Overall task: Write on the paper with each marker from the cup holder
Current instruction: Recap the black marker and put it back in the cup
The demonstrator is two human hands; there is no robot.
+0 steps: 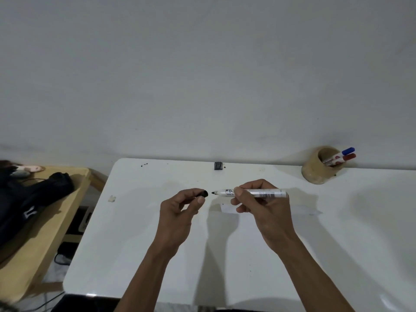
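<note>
Right now in the head view, both hands are up over the middle of the white desk (135, 244). The right hand (258, 210), just right of centre frame, pinches a marker (252, 192) between thumb and curled fingers; that grip is closed around the barrel near its front half. The marker lies level, its dark tip pointing left, its pale barrel running out to the right past the knuckles. The tip is bare, uncapped.

Just left of centre, the left hand (180, 212) holds the black cap (202, 193), fingers curled round it and the thumb pressed alongside. The cap's open end faces the marker tip, and the two are near each other but apart, with a small gap between them.

Under the right hand, a slip of white paper (227, 208) lies flat on the desk, mostly hidden by the fingers; only its left edge and corner show clearly.

Over at the right side of the frame, at the desk's far edge against the wall, stands the tan cup holder (315, 172). Two more markers lean out of it to the right: one with a blue cap (348, 151), one with a red cap (350, 157) just below it, touching or nearly so.

At the far edge near centre sits a small dark block (218, 165). At left frame, a wooden side table (33, 255) carries a black bag (29, 199).
</note>
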